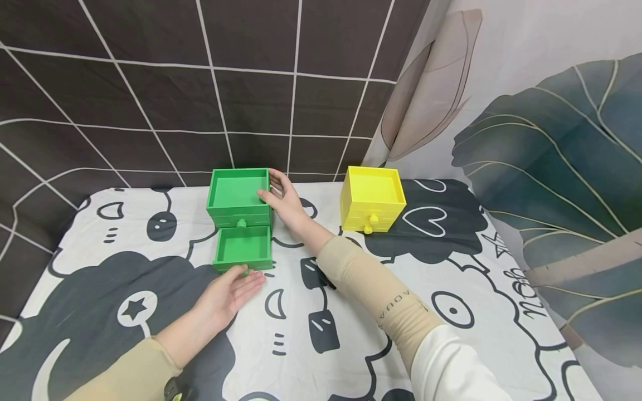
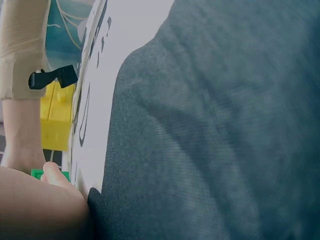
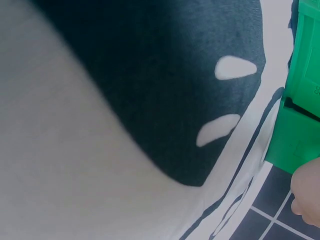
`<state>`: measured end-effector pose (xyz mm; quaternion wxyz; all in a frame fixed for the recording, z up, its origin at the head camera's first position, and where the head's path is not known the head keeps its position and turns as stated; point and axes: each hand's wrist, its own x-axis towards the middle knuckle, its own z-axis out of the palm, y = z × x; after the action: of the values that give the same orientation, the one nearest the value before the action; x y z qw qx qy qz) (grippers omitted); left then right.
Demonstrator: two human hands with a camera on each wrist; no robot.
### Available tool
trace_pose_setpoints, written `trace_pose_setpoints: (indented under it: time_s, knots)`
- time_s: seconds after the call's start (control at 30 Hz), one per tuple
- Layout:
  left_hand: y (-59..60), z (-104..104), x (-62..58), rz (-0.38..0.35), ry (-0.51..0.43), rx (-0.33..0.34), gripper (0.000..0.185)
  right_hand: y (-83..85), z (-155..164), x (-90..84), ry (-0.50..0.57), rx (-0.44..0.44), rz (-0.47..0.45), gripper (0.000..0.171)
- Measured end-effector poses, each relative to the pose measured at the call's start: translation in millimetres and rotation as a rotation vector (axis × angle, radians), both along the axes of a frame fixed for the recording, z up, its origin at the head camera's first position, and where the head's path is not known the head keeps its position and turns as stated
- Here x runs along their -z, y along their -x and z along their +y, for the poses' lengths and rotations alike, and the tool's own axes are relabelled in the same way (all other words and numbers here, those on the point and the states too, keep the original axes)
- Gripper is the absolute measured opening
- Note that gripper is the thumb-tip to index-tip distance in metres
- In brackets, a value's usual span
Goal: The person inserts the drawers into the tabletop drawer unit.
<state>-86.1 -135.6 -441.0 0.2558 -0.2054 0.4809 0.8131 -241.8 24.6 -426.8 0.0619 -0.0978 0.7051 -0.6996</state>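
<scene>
A green drawer box (image 1: 236, 207) stands on the patterned cloth with its open top tray upward and its lowest drawer (image 1: 243, 248) pulled out and empty. My right hand (image 1: 281, 199) holds the box's right wall, thumb over the rim, fingers along the outside. My left hand (image 1: 232, 289) lies in front of the pulled-out drawer with fingers straight, its thumb touching the drawer's front. A yellow drawer box (image 1: 372, 197) stands to the right with drawers closed. In the right wrist view the green box (image 3: 299, 100) fills the right edge. In the left wrist view the yellow box (image 2: 55, 120) shows.
The cartoon-print cloth (image 1: 311, 323) covers the table up to a dark tiled backdrop (image 1: 200, 83). A leaf-print curtain (image 1: 551, 139) hangs along the right side. The table's right edge runs close to the yellow box.
</scene>
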Motion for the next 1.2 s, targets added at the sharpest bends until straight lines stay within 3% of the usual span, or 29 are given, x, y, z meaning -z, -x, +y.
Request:
trace_pose_setpoints:
  time_s: [1.2]
  knots:
    - [5.0, -2.7, -4.5, 0.001, -0.009, -0.016, 0.014, 1.1, 0.2, 2.4, -0.008, 0.005, -0.001, 0.069]
